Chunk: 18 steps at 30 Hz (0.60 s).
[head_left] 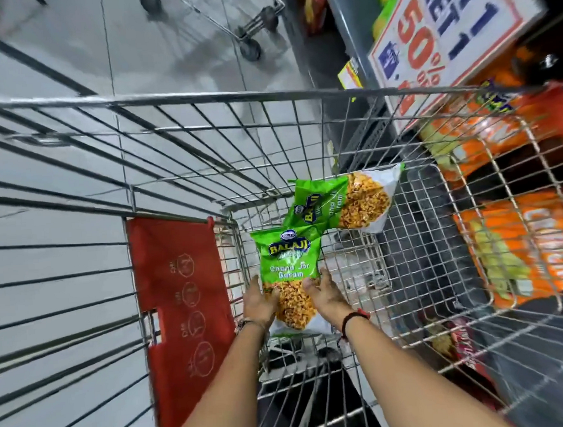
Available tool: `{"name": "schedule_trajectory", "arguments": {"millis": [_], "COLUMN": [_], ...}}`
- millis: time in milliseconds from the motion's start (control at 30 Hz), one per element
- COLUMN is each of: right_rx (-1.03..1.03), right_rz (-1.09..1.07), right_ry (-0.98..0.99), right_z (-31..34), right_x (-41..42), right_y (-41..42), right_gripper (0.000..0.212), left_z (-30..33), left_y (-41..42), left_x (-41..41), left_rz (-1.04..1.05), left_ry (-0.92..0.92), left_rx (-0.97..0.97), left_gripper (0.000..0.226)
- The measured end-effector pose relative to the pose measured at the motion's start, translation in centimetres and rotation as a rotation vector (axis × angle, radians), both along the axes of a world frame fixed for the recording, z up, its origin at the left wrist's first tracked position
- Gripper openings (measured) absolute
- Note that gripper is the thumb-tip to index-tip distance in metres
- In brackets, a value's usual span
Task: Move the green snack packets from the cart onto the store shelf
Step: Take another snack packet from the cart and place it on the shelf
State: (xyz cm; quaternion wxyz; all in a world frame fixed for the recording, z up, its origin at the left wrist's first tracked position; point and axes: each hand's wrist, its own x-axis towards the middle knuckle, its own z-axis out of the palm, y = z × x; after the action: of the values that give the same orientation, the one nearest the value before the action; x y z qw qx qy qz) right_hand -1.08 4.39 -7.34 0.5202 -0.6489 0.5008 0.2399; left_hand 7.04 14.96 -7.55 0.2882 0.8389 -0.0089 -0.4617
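Note:
Both my arms reach down into a wire shopping cart. My left hand and my right hand grip the two sides of a green snack packet printed with yellow snacks, held upright near the cart floor. Two more green packets lie deeper in the cart: one leans on the far right corner, and another is partly hidden beneath it. The store shelf runs along the right side of the cart.
A red flap hangs on the cart's left inner wall. Orange snack packs fill the lower shelf on the right. A white 50% offer sign hangs from the shelf. Another cart's wheels stand on the grey floor ahead.

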Motion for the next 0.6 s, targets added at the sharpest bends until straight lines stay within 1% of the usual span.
{"name": "schedule_trajectory", "arguments": {"millis": [133, 200, 267, 333, 433, 500, 533, 600], "right_rx": [-0.042, -0.021, 0.025, 0.037, 0.061, 0.017, -0.025, -0.113], "right_rz": [-0.071, -0.109, -0.104, -0.134, -0.17, -0.149, -0.138, -0.17], "right_ry": [0.022, 0.024, 0.042, 0.04, -0.068, -0.123, -0.146, -0.227], "right_z": [-1.7, -1.8, -1.2, 0.3, 3.6, 6.6, 8.0, 11.4], "right_x": [0.4, 0.5, 0.3, -0.1, -1.2, -1.9, -2.3, -3.3], "right_y": [0.0, -0.5, -0.9, -1.4, -2.3, -3.3, -3.8, -4.8], "right_gripper": [0.068, 0.06, 0.053, 0.051, 0.057, 0.06, 0.06, 0.058], "left_z": [-0.9, -0.9, -0.3, 0.8, 3.6, 5.9, 7.2, 10.5], "left_y": [-1.1, -1.6, -1.6, -1.4, -1.4, -2.0, -2.5, -4.0], "left_x": [-0.2, -0.3, -0.5, -0.5, -0.4, -0.3, -0.4, -0.5], "left_rz": [-0.065, -0.052, 0.009, 0.099, 0.199, 0.155, 0.108, -0.003], "left_ry": [-0.001, 0.01, 0.016, 0.028, 0.108, 0.146, 0.145, 0.091], "left_rx": [0.099, 0.111, 0.065, -0.021, -0.147, -0.189, -0.215, -0.302], "left_gripper": [0.058, 0.06, 0.06, 0.057, 0.061, 0.062, 0.058, 0.043]}}
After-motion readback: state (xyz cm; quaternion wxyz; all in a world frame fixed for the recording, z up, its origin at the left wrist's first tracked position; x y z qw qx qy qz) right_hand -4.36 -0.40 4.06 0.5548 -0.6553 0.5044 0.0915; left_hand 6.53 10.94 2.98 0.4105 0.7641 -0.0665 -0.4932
